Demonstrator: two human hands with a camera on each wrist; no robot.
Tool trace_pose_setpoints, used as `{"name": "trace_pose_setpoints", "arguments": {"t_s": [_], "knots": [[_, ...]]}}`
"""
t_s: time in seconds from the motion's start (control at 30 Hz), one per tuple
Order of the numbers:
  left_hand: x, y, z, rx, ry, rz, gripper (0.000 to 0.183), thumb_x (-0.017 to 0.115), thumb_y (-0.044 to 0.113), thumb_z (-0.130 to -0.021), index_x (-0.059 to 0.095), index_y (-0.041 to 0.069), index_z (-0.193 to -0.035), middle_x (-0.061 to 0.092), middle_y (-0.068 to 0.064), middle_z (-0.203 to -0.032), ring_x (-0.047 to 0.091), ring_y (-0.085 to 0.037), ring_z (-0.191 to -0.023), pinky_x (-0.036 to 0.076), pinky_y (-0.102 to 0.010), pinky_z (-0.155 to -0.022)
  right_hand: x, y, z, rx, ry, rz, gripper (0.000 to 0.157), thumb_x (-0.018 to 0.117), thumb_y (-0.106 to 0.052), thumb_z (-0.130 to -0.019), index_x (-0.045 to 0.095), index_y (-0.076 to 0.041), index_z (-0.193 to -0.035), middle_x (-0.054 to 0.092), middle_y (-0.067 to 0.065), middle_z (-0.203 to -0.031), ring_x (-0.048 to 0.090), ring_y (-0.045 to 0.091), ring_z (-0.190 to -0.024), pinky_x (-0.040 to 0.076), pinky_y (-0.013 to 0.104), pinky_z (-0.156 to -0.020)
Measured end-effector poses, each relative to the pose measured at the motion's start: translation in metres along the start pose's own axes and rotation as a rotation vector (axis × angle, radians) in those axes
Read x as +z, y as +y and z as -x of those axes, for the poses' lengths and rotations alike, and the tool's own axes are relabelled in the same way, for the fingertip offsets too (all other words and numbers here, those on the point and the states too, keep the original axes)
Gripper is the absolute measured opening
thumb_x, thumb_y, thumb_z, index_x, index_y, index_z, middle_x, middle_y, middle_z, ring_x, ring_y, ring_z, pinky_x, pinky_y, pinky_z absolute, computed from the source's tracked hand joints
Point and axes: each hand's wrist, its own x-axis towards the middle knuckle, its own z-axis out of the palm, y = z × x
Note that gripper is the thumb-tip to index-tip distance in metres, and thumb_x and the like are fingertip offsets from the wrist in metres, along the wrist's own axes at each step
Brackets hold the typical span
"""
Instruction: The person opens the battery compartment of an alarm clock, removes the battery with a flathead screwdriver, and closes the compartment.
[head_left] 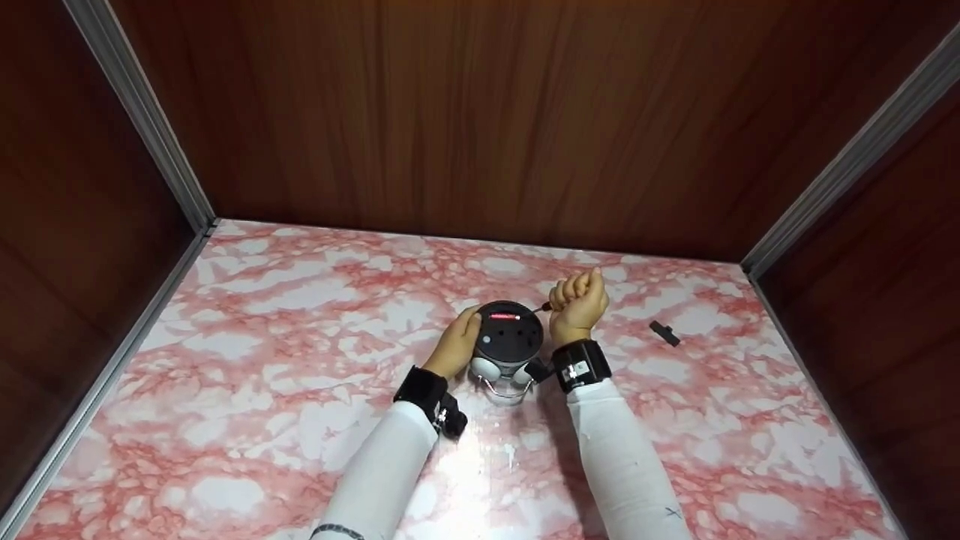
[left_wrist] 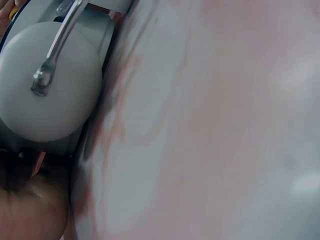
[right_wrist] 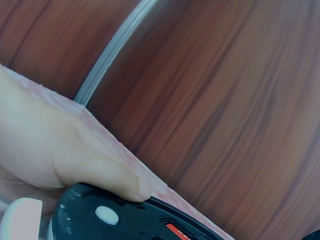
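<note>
A twin-bell alarm clock is turned with its black back up, its white bells and metal handle toward me. A red battery shows in its open compartment, and in the right wrist view too. My left hand grips the clock's left side, the thumb on the rim. At the clock's upper right, my right hand is curled round a thin dark tool, perhaps a small screwdriver, whose tip reaches the back near the battery. A white bell fills the left wrist view's corner.
A small black piece, shaped like a battery cover, lies to the right of my right hand. The red and white marbled tabletop is bounded by brown wood panels at the back and sides, with metal corner strips.
</note>
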Motion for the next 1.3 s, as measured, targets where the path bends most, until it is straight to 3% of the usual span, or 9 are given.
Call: {"name": "trace_pose_setpoints", "arguments": {"t_s": [0.4,0.83,1.3], "knots": [[-0.0004,-0.0013,-0.002,-0.01,-0.003,-0.041,0.04,0.039,0.015,-0.11,0.051,-0.001,-0.145,0.057,-0.022,-0.141,0.049,-0.036,-0.135,0.035,-0.047,-0.117,-0.0023,0.001,0.0015,-0.002,0.044,-0.009,0.055,0.026,-0.017,-0.11,0.031,-0.017,-0.055,0.029,-0.009,-0.043,0.017,0.006,-0.039,0.008,0.023,-0.041],[-0.001,0.003,-0.001,0.009,0.009,-0.085,0.04,0.04,0.013,-0.109,0.051,-0.002,-0.144,0.057,-0.023,-0.14,0.051,-0.037,-0.133,0.037,-0.048,-0.115,-0.0007,0.0003,0.001,0.006,0.093,-0.051,0.056,0.027,-0.017,-0.11,0.03,-0.015,-0.054,0.024,-0.007,-0.044,0.019,0.004,-0.037,0.007,0.023,-0.04],[0.0006,-0.0002,-0.0026,0.03,0.014,-0.087,0.039,0.039,0.011,-0.109,0.052,-0.002,-0.144,0.057,-0.023,-0.141,0.05,-0.037,-0.134,0.036,-0.048,-0.116,-0.0037,-0.0009,-0.0017,0.01,0.102,-0.097,0.056,0.027,-0.014,-0.109,0.03,-0.016,-0.054,0.025,-0.008,-0.043,0.012,0.008,-0.041,0.006,0.023,-0.04]]}}
